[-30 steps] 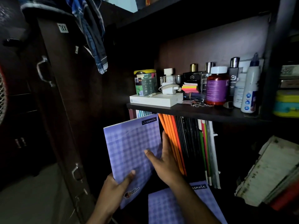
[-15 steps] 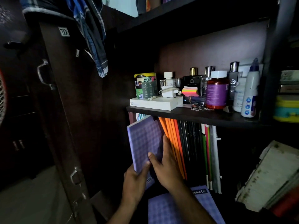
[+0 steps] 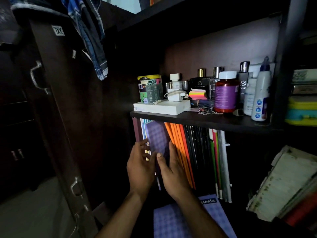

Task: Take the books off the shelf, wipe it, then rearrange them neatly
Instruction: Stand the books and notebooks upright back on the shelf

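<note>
Purple notebook (image 3: 158, 140) stands between two open hands; another (image 3: 173, 220) lies below.

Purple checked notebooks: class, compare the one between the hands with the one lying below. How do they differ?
The upright purple notebook stands in the row beside the orange books; the flat purple notebook lies cover-up below. The left hand and right hand flank the upright one; nothing touches the flat one. Both share a purple checked cover.
</note>
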